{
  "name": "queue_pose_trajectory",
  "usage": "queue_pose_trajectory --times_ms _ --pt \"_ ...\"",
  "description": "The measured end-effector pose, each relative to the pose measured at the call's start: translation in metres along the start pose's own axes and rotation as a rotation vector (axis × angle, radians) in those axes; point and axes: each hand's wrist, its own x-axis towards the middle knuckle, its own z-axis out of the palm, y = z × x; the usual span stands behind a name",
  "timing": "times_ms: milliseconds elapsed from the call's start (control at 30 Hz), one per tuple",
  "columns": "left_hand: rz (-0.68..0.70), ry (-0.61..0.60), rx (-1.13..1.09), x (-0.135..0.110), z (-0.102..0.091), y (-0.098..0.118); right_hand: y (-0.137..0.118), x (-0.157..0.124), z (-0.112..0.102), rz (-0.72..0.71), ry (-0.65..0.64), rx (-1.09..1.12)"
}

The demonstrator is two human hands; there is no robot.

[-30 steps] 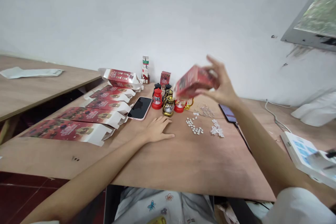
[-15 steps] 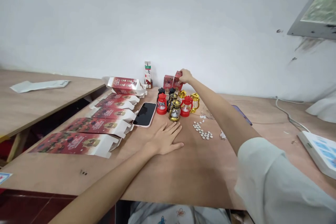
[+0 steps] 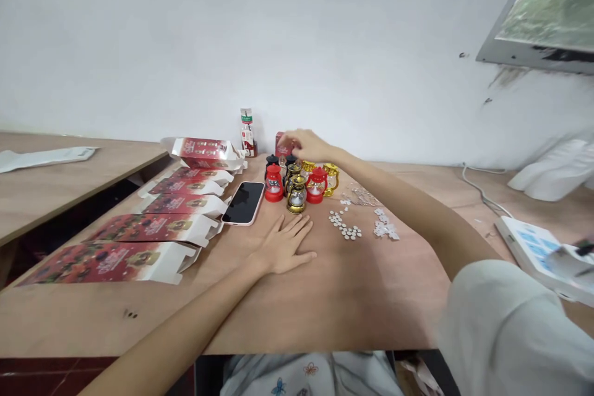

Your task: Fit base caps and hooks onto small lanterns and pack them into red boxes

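My left hand (image 3: 286, 247) lies flat on the table with its fingers spread, just in front of a small gold and black lantern (image 3: 297, 196). At the back, my right hand (image 3: 310, 145) is raised over the lanterns, fingers curved and parted, pointing left. Its fingertips are close to a small red box (image 3: 282, 150) against the wall, which they partly cover; whether they touch it is unclear. Red lanterns (image 3: 273, 185), black lanterns (image 3: 271, 162) and gold lanterns (image 3: 331, 178) stand bunched beneath the right hand.
Several flattened red cartons (image 3: 153, 229) line the left side, with a phone (image 3: 244, 203) beside them. White discs (image 3: 344, 226), clear pieces (image 3: 364, 196) and white bits (image 3: 385, 226) lie right of centre. A white power strip (image 3: 533, 247) and a bottle-like package (image 3: 247, 133) are farther out.
My right hand has come off the right-hand small red box and moved left; that box is now hidden from view. My left hand stays flat. The view has shifted rightward.
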Motion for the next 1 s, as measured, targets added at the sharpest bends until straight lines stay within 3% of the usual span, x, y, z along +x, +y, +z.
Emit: queue_pose_trajectory --times_ms 67,200,400,533,733,867,1000 --pt "-0.005 0.006 -0.004 0.001 0.001 -0.001 -0.026 -0.021 -0.001 -0.098 -0.086 -0.153" --pt "0.026 0.045 -0.058 0.004 0.002 -0.004 -0.057 -0.062 0.009 -0.11 -0.251 -0.42" --pt "-0.006 0.109 -0.367 0.006 0.001 -0.005 -0.076 -0.093 0.025 0.082 -0.178 -0.605" --pt "-0.02 0.198 -0.755 0.011 0.007 0.0 -0.088 -0.114 0.032 0.184 -0.088 -0.565" --pt "-0.022 0.374 -1.216 0.019 0.014 0.02 -0.105 -0.153 0.043 0.293 0.164 -0.436" --pt "-0.076 0.589 -1.298 0.014 0.007 0.03 -0.117 -0.174 0.068 0.266 0.324 -0.211" --pt "-0.055 0.715 -1.178 0.007 -0.005 0.028 -0.123 -0.184 0.096 0.156 0.329 -0.071"
